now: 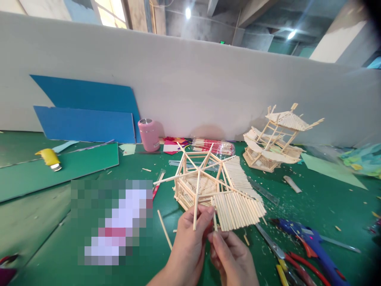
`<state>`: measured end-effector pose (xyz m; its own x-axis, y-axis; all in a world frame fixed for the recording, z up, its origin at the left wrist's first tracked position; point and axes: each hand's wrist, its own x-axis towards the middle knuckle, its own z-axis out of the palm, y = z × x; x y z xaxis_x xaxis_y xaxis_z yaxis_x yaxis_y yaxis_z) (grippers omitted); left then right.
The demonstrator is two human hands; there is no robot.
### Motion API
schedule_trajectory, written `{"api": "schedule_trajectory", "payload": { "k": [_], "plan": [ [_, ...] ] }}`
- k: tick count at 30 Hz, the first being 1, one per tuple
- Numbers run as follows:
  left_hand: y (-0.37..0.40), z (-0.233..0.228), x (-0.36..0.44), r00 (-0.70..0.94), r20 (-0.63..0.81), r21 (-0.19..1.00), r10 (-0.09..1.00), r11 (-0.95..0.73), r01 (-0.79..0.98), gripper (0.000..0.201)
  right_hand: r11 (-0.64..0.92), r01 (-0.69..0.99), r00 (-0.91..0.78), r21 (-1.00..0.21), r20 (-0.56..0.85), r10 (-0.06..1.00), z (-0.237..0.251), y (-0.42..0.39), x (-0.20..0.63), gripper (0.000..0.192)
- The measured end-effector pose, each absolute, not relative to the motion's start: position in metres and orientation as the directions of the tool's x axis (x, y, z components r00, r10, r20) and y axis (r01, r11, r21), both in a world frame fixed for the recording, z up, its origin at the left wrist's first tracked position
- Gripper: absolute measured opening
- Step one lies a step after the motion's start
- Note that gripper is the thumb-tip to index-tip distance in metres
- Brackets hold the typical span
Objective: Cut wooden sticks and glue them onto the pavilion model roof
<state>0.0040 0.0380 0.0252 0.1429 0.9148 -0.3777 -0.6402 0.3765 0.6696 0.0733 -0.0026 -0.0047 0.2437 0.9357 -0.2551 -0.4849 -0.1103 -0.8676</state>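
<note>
The left hand [187, 238] pinches a thin wooden stick [195, 206] upright; the right hand [232, 254], fingers curled, grips the near edge of the stick-built roof frame [214, 186] just beyond. Right of them lies a glue gun [309, 242]; farther off stands a finished pavilion model [275, 139].
</note>
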Motion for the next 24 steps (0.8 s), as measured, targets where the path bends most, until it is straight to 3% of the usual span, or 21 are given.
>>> {"api": "schedule_trajectory", "payload": {
  "k": [24],
  "plan": [
    [0.0383, 0.0292, 0.0090, 0.100, -0.379, 0.705, 0.920, 0.357, -0.613, 0.022, -0.130, -0.552, 0.212, -0.824, -0.290, 0.933, -0.0061, -0.0012, 0.0742, 0.031]
  ]
}}
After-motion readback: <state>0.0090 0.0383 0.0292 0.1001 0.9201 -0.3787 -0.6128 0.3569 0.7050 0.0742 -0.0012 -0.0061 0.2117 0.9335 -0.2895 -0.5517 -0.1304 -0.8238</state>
